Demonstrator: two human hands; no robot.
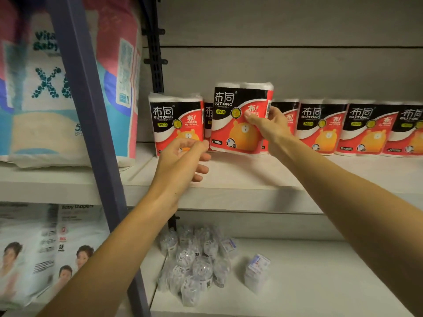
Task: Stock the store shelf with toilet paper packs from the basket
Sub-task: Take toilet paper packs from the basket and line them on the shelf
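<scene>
A red-and-black plastic-wrapped two-roll toilet paper pack (240,120) is gripped by the right hand (266,125) above the white shelf (251,179) (left hand (183,160) loosely curled, empty), and lowering into the row's gap seems due next.

1. the toilet paper pack (238,120) in the middle is wrapped in glossy printed plastic film.
2. the shelf board (263,179) looks smooth, matt and white.
3. the upright post (91,124) on the left looks like painted metal.
4. the diaper bag (45,92) at far left is shiny soft plastic.
5. the small packets (194,264) below sit in clear crinkled plastic.
</scene>
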